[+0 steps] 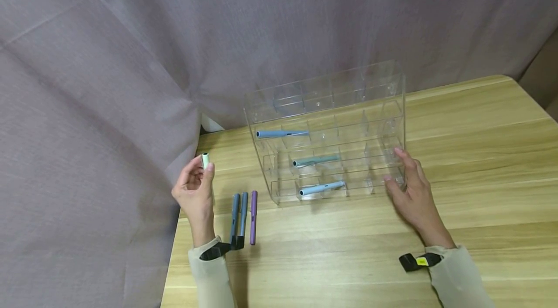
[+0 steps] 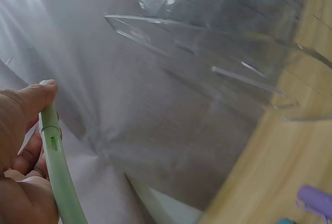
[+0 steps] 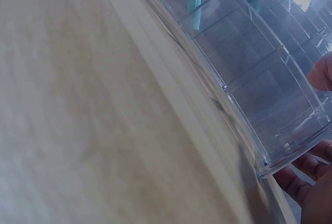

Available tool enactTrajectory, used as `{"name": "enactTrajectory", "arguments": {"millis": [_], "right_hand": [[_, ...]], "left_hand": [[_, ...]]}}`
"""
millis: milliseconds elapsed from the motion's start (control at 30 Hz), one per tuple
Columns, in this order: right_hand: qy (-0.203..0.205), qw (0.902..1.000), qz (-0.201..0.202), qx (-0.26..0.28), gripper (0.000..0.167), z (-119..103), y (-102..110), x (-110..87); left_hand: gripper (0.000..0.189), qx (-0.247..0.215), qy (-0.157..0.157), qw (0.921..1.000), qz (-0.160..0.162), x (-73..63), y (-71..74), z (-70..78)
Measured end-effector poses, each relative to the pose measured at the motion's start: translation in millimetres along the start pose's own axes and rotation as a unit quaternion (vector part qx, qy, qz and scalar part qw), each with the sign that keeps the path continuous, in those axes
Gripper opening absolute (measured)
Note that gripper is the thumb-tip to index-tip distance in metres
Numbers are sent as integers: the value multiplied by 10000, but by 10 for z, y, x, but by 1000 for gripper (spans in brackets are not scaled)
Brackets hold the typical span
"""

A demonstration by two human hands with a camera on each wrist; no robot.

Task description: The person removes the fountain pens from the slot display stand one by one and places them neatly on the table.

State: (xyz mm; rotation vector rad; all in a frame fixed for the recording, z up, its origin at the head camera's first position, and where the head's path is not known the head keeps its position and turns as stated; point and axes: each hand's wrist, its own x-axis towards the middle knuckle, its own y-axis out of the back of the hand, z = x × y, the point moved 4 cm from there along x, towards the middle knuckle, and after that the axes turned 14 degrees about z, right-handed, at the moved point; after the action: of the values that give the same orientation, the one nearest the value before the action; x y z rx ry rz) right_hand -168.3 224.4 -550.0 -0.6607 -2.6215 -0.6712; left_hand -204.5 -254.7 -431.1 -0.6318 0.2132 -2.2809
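Upright in my left hand [image 1: 195,194] is a light green pen [image 2: 59,172] with a slot in its barrel, pinched between thumb and fingers. The hand is raised left of a clear acrylic pen rack [image 1: 355,177]. My right hand [image 1: 416,196] grips the rack's right end, the thumb on one side of the wall and the fingers on the other. Lying across the rack's tiers are a blue pen [image 1: 281,133], a teal pen [image 1: 316,160] and a light blue pen [image 1: 321,188].
Beside my left wrist, a dark blue pen [image 1: 234,213], a grey-blue pen [image 1: 243,213] and a purple pen [image 1: 254,216] lie side by side on the wooden table [image 1: 331,259]. Grey cloth [image 1: 279,22] hangs behind and left of the table.
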Motion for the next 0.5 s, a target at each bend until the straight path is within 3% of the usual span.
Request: {"name": "enactTrajectory", "arguments": {"millis": [333,500], "right_hand": [[-10,10000,4,38,76,-13,0,-2],[-31,10000,-8,31,76,-14,2,-3]], "left_hand": [[32,959,135,9951,-176,-65,234,-188],[33,1199,320,9922,-139,-96,342,-301]]}}
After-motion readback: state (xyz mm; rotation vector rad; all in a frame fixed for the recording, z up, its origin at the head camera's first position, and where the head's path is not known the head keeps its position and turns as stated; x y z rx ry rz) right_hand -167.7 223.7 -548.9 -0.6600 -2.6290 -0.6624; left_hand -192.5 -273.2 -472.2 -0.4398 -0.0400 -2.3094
